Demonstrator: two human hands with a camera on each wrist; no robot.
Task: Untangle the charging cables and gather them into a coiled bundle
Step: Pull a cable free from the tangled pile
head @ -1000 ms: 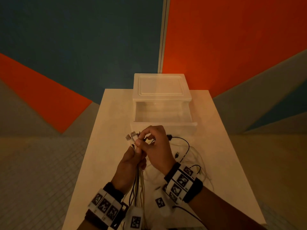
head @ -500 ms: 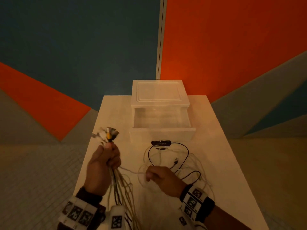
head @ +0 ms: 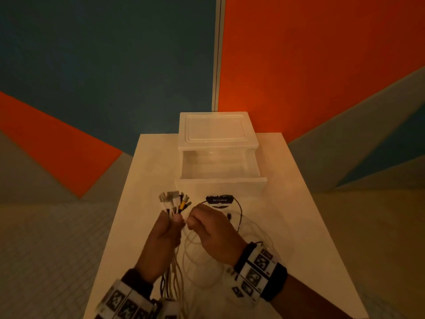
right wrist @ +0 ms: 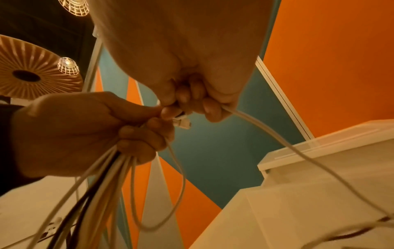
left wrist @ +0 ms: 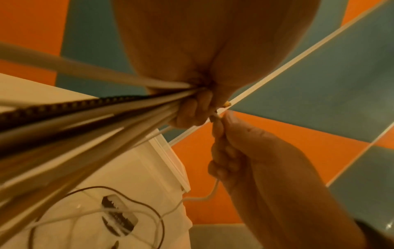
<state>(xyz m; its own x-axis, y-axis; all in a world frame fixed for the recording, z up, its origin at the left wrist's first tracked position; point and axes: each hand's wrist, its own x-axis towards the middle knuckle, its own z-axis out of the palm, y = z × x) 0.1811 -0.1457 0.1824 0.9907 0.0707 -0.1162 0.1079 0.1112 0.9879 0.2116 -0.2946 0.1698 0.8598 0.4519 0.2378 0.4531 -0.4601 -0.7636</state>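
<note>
My left hand (head: 165, 229) grips a bundle of white and black charging cables (head: 174, 270), held upright above the white table (head: 287, 226). Their plugs (head: 174, 200) fan out above the fist, one with a yellow collar. My right hand (head: 207, 226) is right beside it and pinches a white cable (right wrist: 266, 133) near its connector (right wrist: 181, 122), close to the left thumb. That cable trails down in loops (head: 195, 254) onto the table. In the left wrist view the cables (left wrist: 85, 114) run into the left fist (left wrist: 192, 109), with the right hand (left wrist: 245, 148) just below it.
A white plastic drawer unit (head: 218, 153) stands at the back of the table, its drawer pulled out. A black cable with a small black labelled block (head: 219, 200) lies in front of the drawer, amid loose white cable loops (head: 253, 229).
My right hand has risen from the table with a white cable and come up against the left hand. The left hand with its bundle has shifted right, towards the table's middle.
</note>
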